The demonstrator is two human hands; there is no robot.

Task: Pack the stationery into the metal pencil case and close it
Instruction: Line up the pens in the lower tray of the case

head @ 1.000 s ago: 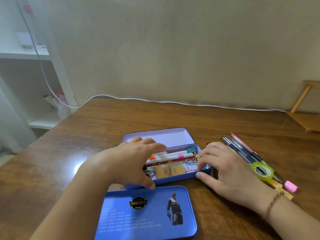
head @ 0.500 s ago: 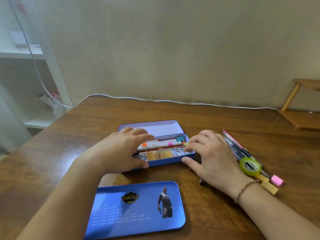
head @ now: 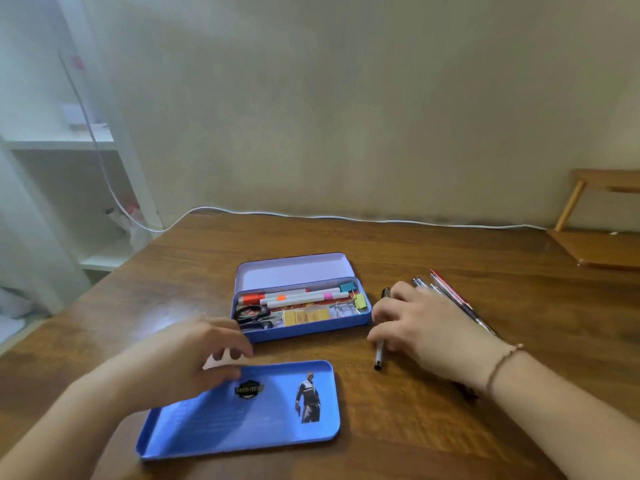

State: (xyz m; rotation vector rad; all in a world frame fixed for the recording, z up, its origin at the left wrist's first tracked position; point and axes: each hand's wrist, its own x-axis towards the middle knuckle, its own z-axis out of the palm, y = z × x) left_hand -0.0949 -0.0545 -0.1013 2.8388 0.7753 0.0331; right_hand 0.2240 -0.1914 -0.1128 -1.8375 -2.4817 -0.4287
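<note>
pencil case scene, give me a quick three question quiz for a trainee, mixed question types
1. True or false: the hinged lid of the pencil case is shut.
2. Multiple choice: where does the loose blue tray lie? A) inside the case B) on the table in front of the case, nearer the person C) stacked on the pens
3. Fill in: the right hand rests over a ____ lying on the table to the right of the case.

Key
1. False: it stands open, and markers, binder clips and scissors show inside.
2. B; the left hand is at its far left edge.
3. pen
</note>
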